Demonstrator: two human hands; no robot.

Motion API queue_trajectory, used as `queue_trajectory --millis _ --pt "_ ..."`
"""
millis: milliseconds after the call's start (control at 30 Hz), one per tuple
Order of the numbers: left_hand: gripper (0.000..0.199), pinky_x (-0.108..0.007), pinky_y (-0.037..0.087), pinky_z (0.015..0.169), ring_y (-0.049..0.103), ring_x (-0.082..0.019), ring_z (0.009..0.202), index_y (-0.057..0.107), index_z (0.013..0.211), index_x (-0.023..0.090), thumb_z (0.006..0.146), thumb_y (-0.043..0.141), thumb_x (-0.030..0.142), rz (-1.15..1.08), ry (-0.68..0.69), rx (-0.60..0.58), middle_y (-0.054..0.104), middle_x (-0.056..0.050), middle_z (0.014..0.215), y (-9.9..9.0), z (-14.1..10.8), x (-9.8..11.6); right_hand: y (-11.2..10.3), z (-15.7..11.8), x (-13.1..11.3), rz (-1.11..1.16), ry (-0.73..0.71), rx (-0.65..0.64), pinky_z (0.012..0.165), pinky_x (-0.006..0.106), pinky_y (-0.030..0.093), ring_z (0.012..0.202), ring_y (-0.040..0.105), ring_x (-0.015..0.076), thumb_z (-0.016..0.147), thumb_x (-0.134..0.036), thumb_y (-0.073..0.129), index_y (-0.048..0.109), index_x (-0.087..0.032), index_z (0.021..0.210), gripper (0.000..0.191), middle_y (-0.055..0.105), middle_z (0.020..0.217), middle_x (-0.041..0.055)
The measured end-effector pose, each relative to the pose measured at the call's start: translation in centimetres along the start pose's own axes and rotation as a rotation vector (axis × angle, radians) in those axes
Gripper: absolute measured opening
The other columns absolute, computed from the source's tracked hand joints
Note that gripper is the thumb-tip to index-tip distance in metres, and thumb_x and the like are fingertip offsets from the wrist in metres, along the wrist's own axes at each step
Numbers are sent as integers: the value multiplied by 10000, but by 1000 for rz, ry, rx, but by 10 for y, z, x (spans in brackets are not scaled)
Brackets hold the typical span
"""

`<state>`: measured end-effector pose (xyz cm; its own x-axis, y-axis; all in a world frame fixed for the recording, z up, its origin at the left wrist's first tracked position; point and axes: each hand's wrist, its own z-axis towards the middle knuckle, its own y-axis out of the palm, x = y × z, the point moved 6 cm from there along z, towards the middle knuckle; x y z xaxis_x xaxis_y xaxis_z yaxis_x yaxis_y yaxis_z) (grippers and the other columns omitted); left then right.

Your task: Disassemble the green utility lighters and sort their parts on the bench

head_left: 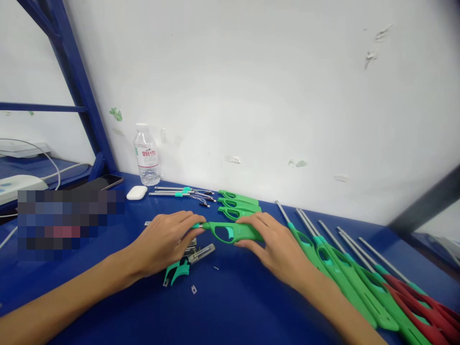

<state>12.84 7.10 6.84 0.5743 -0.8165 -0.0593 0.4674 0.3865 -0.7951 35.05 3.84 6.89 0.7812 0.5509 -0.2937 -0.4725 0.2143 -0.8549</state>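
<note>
Between my hands is a green long-reach lighter (215, 226) with a looped handle and a teal trigger in the loop. My left hand (161, 242) pinches its wand at the teal collar, and the wand's far end pokes out past the knuckles. My right hand (276, 244) is closed on the back end of the green handle. Below my left hand lie teal trigger pieces (180, 272), clear fuel tanks (201, 254), a small clip (194, 289) and a tiny pin or screw (216, 268). The left fingers hide part of this pile.
Loose metal wands with wires (179, 194) and several green handle shells (237, 201) lie near the wall. Green lighters (341, 268) and red ones (413, 297) line the right side. A water bottle (146, 155), white case (137, 192) and phone (108, 181) are at left.
</note>
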Motion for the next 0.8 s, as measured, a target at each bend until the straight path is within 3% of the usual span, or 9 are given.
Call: queue_trajectory --millis 267,433,600,800 --pt "155 -282 448 556 699 -152 666 607 1131 247 1065 478 304 -23 -5 -58 723 40 889 4 0 8 17 -4 -18 -114 -11 -20 924 526 554 1101 654 308 966 -497 735 532 -262 1323 473 650 1203 60" --pt "160 -264 425 552 687 -126 641 616 1102 225 1060 493 318 -52 -12 -54 748 25 907 3 0 9 17 -5 -23 -85 -24 11 912 494 549 1060 672 286 1006 -495 681 578 -254 1298 393 680 1151 49" --pt "152 -239 433 560 675 -102 628 603 1098 234 1072 484 324 -103 -20 -53 748 42 905 -1 1 11 5 -8 -25 -9 -14 141 862 443 537 997 693 265 1019 -480 618 638 -250 1221 307 718 1091 36" --pt "129 -235 432 557 651 -93 616 586 1077 247 1074 475 313 -127 -6 -47 717 63 868 -1 -1 14 2 -9 -24 27 21 185 870 419 534 992 718 259 1038 -524 555 629 -255 1208 327 748 1126 49"
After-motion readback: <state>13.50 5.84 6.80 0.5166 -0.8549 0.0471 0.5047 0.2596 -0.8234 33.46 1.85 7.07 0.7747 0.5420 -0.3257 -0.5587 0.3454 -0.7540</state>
